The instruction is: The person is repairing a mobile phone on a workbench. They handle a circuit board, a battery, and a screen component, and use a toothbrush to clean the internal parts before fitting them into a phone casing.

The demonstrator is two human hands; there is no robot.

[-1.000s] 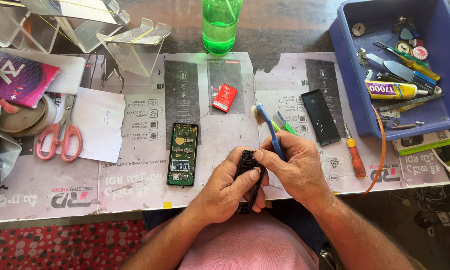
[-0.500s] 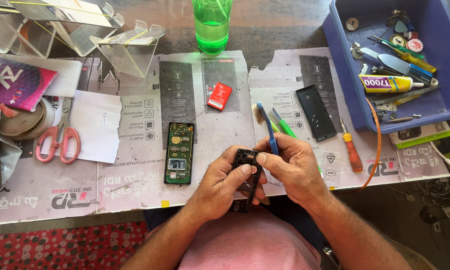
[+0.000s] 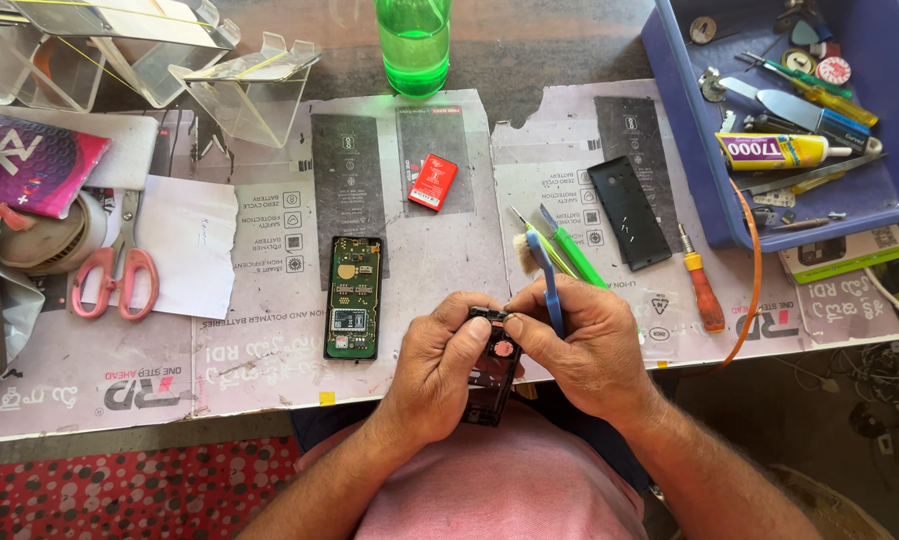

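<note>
Two bare hands meet over the near edge of the tabletop (image 3: 270,385), above a pink shirt (image 3: 500,480). Between them sits a small black phone frame (image 3: 490,372), held upright off the surface, with a round red-and-white part showing near its top. Left hand (image 3: 432,372) wraps the frame from the side, its grip closed on it and the thumb laid across the front. Right hand (image 3: 582,348) pinches the frame's top corner, and a blue toothbrush (image 3: 544,268) is tucked in that same grip, its bristled head pointing toward the far edge.

Just left of the hands, a green circuit board (image 3: 354,297) lies flat on the printed paper sheets covering the tabletop. Beside the brush head lies a green-handled tool (image 3: 574,250), and further right a black back cover (image 3: 629,212) and an orange-handled screwdriver (image 3: 704,292). A small red battery (image 3: 434,183) lies past the board, toward the middle.

Near the left edge lie pink-handled scissors (image 3: 115,275) on a white paper, with a roll of tape (image 3: 45,240) just beside them. At the far right corner stands a blue tray (image 3: 685,120) holding tools and a yellow glue tube (image 3: 778,152). Along the far edge stand a green bottle (image 3: 413,45) and clear plastic stands (image 3: 240,90)
</note>
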